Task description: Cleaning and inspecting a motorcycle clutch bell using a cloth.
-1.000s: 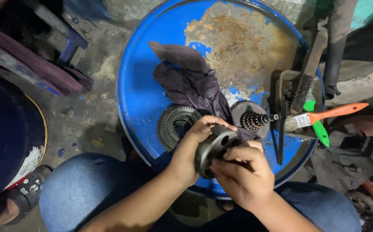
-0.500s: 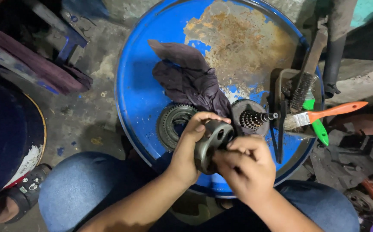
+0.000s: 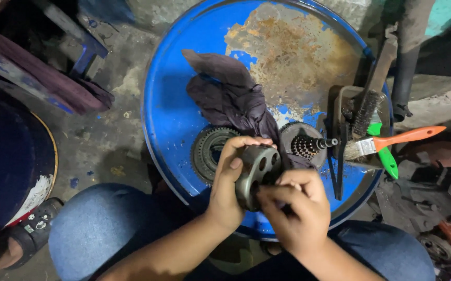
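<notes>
My left hand [image 3: 229, 181] grips a round grey metal hub with holes [image 3: 259, 169], held on edge above the near rim of a blue drum lid [image 3: 168, 114]. My right hand [image 3: 295, 211] has its fingers pinched at the hub's lower inner side; what they pinch is hidden. Just behind the hands, a large toothed gear ring [image 3: 208, 151] lies flat on the lid. A geared shaft [image 3: 311, 145] rests to its right. A dark purple rag [image 3: 230, 99] is crumpled on the lid beyond them.
A small tray [image 3: 340, 109] at the lid's right edge holds a wire brush [image 3: 365, 112]. An orange-handled paintbrush [image 3: 391, 140] and a green tool [image 3: 384, 156] lie beside it. A rust patch [image 3: 293, 47] covers the far lid. Another person's sandalled foot [image 3: 22, 239] is at the left.
The hub has been turned in my hands, its holed face now showing more to the camera. My right hand has shifted lower on the hub.
</notes>
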